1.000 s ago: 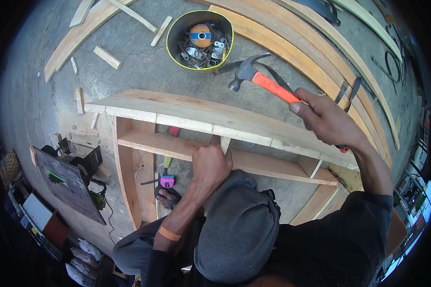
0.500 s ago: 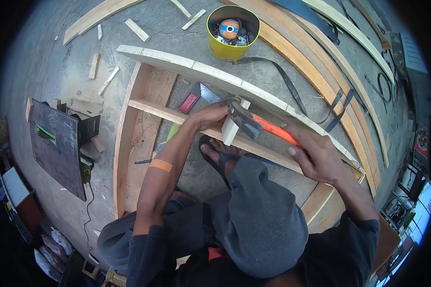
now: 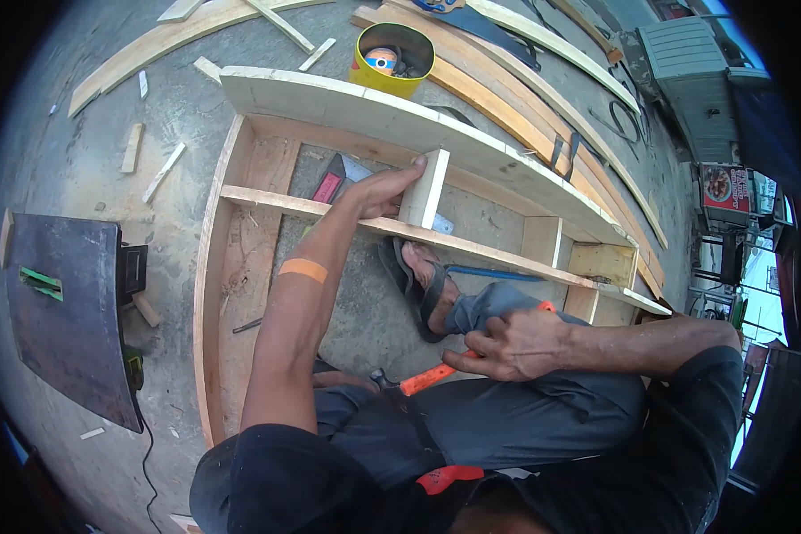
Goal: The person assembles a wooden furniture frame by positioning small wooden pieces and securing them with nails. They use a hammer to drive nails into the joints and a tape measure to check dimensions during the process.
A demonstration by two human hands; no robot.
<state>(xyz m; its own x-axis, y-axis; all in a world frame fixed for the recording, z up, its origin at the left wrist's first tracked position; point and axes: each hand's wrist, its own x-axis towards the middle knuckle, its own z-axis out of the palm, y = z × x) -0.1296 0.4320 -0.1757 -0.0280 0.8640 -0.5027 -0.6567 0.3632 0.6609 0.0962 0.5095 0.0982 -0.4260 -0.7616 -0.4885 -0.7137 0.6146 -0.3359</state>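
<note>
A long, narrow wooden frame with a curved outer board lies across the floor in front of me. My left hand is closed on a short pale wooden block, which stands crosswise between the outer board and the inner rail. In my right hand, above my thigh, is a hammer gripped by its orange handle. A small dark metal head shows beside the handle's left end. Next to my left wrist, a red-handled try square lies inside the frame, its blade partly hidden.
A yellow bucket with tools stands beyond the frame. Long curved planks lie at the far right. A table saw with a green slot stands at the left, its cord on the floor. Offcuts are scattered nearby. My sandalled foot is beside the inner rail.
My right hand has drawn the hammer back from the block, down toward my thigh. My left hand stays at the block. The view has shifted, showing more of the right side.
</note>
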